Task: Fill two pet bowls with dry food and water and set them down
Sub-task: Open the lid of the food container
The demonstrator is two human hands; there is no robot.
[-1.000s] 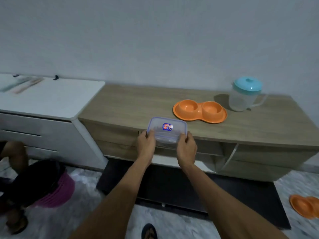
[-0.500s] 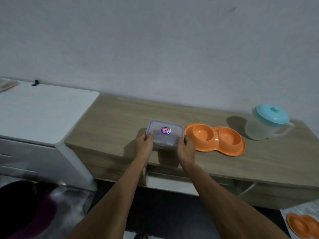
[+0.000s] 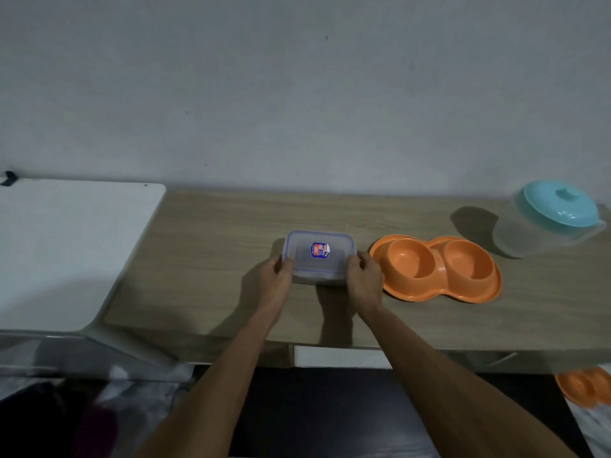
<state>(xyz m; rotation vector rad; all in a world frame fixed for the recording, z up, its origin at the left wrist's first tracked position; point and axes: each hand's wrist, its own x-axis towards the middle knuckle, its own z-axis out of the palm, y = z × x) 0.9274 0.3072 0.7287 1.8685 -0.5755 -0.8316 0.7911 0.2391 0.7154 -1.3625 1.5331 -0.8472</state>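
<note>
Red-and-blue sticker on container lid, print seemingly too blurred to read

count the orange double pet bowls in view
2. One orange double bowl sits on the wooden counter, right of the lidded clear container. A second orange bowl lies low at the right edge, partly cut off; others may be out of view.

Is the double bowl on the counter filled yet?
Empty: both wells of the orange double bowl show bare orange plastic, no food or water.
</note>
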